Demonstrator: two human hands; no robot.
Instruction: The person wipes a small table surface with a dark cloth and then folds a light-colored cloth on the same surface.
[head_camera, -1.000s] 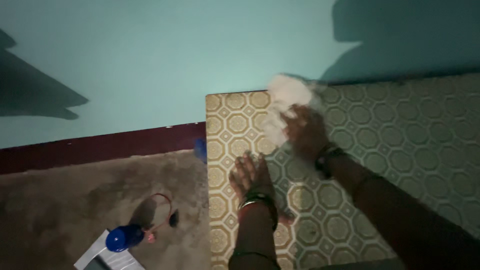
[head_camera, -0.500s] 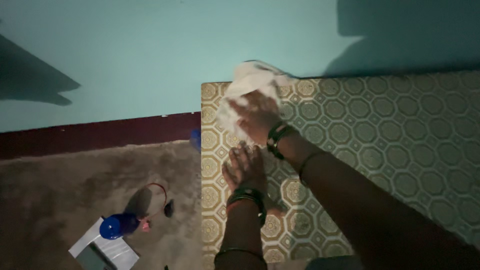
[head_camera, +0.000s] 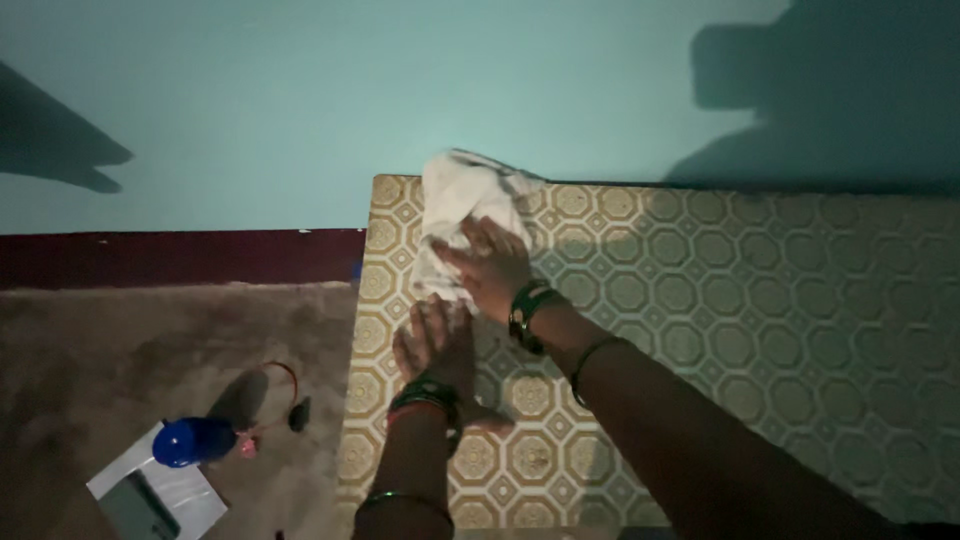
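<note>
1. A crumpled white cloth rag (head_camera: 455, 205) lies on the far left corner of the table, bunched up against the wall, with its upper edge reaching past the table's back edge.
2. The right hand (head_camera: 488, 268) lies palm down on the lower right part of the rag, fingers spread and extended toward the left, pressing the rag flat onto the surface. It is open; the fingers are not curled around the cloth. Dark bangles sit at its wrist.
3. The left hand (head_camera: 436, 340) lies flat and open on the tabletop just below the rag, fingers pointing away from the person, fingertips at or just short of the rag's lower edge; whether they touch it cannot be told. It grasps nothing. Bangles in dark, red and green tones circle its wrist and forearm.
4. The two hands are close together, the right above and slightly right of the left, the right forearm crossing in from the lower right.
5. The table carries a covering with a yellow and cream octagon pattern (head_camera: 700, 300). Its left part is brightly lit; the right part is dimmer.
6. Behind the table stands a pale turquoise wall (head_camera: 300, 100) with a dark maroon base strip (head_camera: 180, 258) and dark shadows at the upper right and far left.
7. Left of the table, the brown floor (head_camera: 150, 340) holds a blue round-capped bottle (head_camera: 192, 441) resting at a white flat rectangular object (head_camera: 160, 490), with a thin red looped cord (head_camera: 282, 372) nearby.
</note>
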